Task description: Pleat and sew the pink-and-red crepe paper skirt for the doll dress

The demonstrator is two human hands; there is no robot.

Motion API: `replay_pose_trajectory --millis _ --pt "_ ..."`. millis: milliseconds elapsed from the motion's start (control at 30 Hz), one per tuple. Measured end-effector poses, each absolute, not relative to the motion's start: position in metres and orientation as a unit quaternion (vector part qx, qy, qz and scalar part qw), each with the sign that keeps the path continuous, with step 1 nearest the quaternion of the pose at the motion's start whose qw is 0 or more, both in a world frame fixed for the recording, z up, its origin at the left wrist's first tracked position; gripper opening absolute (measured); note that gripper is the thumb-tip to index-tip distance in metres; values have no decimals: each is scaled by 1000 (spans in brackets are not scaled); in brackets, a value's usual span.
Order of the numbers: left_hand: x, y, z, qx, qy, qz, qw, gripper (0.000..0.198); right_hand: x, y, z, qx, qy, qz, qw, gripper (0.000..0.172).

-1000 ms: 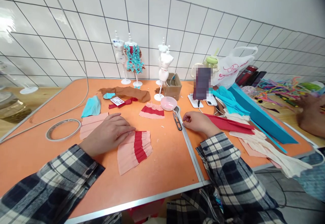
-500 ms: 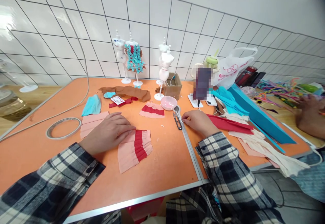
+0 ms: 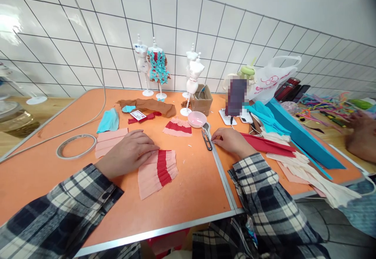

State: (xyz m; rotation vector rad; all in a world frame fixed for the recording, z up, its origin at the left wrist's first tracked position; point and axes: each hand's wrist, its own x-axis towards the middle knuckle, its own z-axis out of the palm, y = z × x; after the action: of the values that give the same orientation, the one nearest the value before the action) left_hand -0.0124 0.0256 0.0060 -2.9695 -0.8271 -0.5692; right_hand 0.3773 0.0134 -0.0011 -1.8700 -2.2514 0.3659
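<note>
The left hand [image 3: 129, 152] lies flat, its grip apart, fingers spread on the upper left edge of the pink-and-red pleated piece [image 3: 157, 169], which sits on the orange surface [image 3: 188, 196] near the middle. The right hand [image 3: 230, 141] rests curled on the surface, fingertips just beside the snips [image 3: 207, 139]; whether its grip pinches anything I cannot tell. A red strip [image 3: 267, 143] runs right from that hand. Farther off are a pink bowl [image 3: 196, 118] and a second pleated piece [image 3: 178, 127], with a tape ring [image 3: 76, 146] to the left. At the far right edge is another person's hand [image 3: 362, 137].
</note>
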Motion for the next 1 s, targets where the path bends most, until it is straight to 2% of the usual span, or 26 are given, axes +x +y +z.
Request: replay_pose_trajectory --millis 100,267,400,467,567,933,1000 --pt "-9 22 7 -941 -281 -190 -8 31 376 13 1 -638 -751 119 124 11" --pt "8 8 4 -902 -337 -263 -59 34 347 10 2 -646 -716 133 229 21" --pt "24 -7 1 -868 -385 -301 -93 35 289 -3 -9 -578 -724 275 257 19" --pt "29 -13 2 -865 -395 -294 -93 32 261 -12 -15 -507 -689 403 326 17" --pt "32 -17 3 -867 -412 -268 -79 26 236 -22 -22 -478 -648 469 363 15" --pt "31 -16 3 -867 -419 -255 -83 22 229 -26 -21 -502 -644 423 393 11" --pt "31 -16 4 -870 -419 -247 -82 22 229 -29 -22 -492 -665 376 417 19"
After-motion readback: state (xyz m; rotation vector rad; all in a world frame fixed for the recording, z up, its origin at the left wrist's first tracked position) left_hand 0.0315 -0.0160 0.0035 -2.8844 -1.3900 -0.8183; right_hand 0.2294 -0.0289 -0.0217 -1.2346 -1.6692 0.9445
